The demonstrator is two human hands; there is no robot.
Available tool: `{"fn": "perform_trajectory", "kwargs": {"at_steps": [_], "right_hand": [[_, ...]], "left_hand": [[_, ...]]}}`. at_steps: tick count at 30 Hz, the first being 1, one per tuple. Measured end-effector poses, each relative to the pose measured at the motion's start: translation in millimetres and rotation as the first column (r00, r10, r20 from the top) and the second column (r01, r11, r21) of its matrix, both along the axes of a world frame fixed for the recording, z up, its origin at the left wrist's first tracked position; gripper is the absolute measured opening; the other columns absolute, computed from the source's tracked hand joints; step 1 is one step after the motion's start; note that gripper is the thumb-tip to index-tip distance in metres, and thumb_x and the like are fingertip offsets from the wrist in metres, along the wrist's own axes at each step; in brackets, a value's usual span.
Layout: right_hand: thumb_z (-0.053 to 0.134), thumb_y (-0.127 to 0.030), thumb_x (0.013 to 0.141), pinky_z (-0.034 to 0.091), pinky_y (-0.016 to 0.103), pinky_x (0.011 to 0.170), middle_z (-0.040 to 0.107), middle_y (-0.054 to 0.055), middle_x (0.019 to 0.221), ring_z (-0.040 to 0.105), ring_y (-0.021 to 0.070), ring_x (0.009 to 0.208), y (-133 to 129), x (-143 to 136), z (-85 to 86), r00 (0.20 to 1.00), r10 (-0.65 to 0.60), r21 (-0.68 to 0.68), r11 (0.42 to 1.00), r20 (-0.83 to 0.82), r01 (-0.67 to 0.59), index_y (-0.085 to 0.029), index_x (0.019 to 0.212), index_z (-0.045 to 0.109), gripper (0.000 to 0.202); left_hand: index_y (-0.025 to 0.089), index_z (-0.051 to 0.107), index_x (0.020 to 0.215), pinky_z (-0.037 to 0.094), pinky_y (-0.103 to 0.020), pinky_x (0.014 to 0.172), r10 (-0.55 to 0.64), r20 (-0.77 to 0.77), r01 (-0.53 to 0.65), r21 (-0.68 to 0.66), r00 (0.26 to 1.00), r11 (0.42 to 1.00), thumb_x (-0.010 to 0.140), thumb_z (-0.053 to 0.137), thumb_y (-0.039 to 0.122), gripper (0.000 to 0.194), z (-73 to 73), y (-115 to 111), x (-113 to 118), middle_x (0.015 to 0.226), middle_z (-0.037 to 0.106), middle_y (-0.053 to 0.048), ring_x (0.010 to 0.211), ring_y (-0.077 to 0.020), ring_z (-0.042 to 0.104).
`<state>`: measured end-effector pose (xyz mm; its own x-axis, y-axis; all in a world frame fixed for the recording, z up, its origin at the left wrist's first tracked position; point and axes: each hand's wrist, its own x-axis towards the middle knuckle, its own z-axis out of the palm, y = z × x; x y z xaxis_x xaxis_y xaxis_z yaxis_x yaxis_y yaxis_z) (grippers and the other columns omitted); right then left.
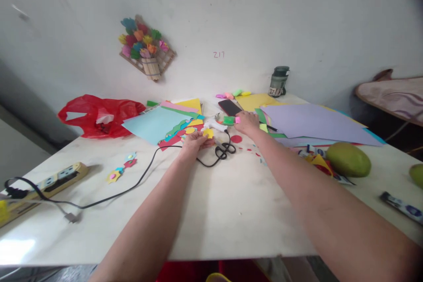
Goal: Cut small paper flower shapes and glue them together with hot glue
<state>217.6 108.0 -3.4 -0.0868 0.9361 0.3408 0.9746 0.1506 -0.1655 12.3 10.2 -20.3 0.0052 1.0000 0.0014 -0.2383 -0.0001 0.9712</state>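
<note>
My left hand [194, 142] is closed over the table, with a small yellow paper piece [208, 133] pinched at its fingertips. Just beyond it lies a white glue gun [214, 124], its black cord running to the left. Scissors [225, 150] with black handles rest to the right of my left hand. Farther back, my right hand [248, 122] has its fingers curled down beside a small pink piece [237, 120] and a bright green piece [228, 120]. What its fingertips grip is hidden. A red paper circle [236, 139] lies below that hand.
A power strip [62, 178] sits at left, near a short chain of paper flowers [121, 168]. Behind are a red plastic bag [95, 116], light blue paper [155, 121] and a phone [229, 106]. Purple sheets [310, 119], a bottle [278, 81] and a green mango [348, 159] stand right.
</note>
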Motion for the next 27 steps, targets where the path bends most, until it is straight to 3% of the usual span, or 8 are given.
{"fn": "perform_trajectory", "kwargs": {"at_steps": [6, 14, 19, 23, 27], "right_hand": [[0.052, -0.021, 0.078, 0.029, 0.038, 0.086, 0.066, 0.01, 0.104, 0.049, 0.027, 0.102, -6.9, -8.7, -6.4, 0.994, 0.07, 0.102, 0.992, 0.087, -0.079, -0.019, 0.098, 0.069, 0.026], [0.043, -0.013, 0.084, 0.027, 0.038, 0.086, 0.067, 0.012, 0.091, 0.049, 0.0253, 0.096, -3.3, -11.5, -9.1, 0.979, 0.119, 0.122, 0.983, 0.164, -0.14, -0.015, 0.087, 0.071, 0.028], [0.052, -0.022, 0.078, 0.028, 0.037, 0.088, 0.064, 0.013, 0.108, 0.049, 0.0265, 0.103, 1.5, -16.1, -5.7, 0.991, 0.092, 0.124, 0.987, 0.099, -0.104, -0.014, 0.107, 0.063, 0.032], [0.059, -0.026, 0.072, 0.028, 0.037, 0.089, 0.062, 0.013, 0.114, 0.05, 0.0278, 0.107, 9.1, -20.7, 1.1, 0.986, 0.131, -0.023, 0.991, 0.101, -0.129, -0.016, 0.121, 0.054, 0.051], [0.06, -0.031, 0.07, 0.028, 0.038, 0.09, 0.061, 0.012, 0.116, 0.049, 0.0285, 0.107, 12.9, -23.0, 3.6, 0.979, 0.13, -0.085, 0.989, 0.158, -0.118, -0.019, 0.121, 0.055, 0.052]], "left_hand": [[0.015, 0.059, 0.075, 0.055, -0.031, 0.068, 0.024, 0.008, -0.024, 0.024, 1.0, 0.999, 0.062, 0.074, 0.026, 0.023, -3.4, 1.3, 0.2, 0.072, 0.069, -0.005, 0.065, -0.0177, 0.068], [0.015, 0.056, 0.078, 0.055, -0.033, 0.073, 0.021, 0.047, -0.023, 0.05, 0.999, 0.998, 0.062, 0.075, 0.023, 0.026, -4.4, 0.8, 0.3, 0.076, 0.07, -0.004, 0.068, -0.0174, 0.068], [0.015, 0.058, 0.072, 0.055, -0.032, 0.073, 0.003, 0.053, -0.006, 0.056, 0.999, 0.998, 0.062, 0.074, 0.024, 0.022, -6.1, 1.8, -1.2, 0.078, 0.07, -0.005, 0.07, -0.018, 0.068], [0.016, 0.058, 0.071, 0.054, -0.033, 0.072, 0.005, 0.022, -0.006, 0.048, 1.0, 0.999, 0.063, 0.073, 0.027, 0.021, -7.1, 1.1, -1.8, 0.072, 0.068, -0.003, 0.068, -0.0187, 0.068], [0.015, 0.056, 0.07, 0.054, -0.035, 0.073, 0.014, 0.039, -0.017, 0.065, 0.999, 0.998, 0.062, 0.075, 0.027, 0.024, -6.3, -0.1, -2.0, 0.067, 0.066, -0.001, 0.067, -0.019, 0.068]]}}
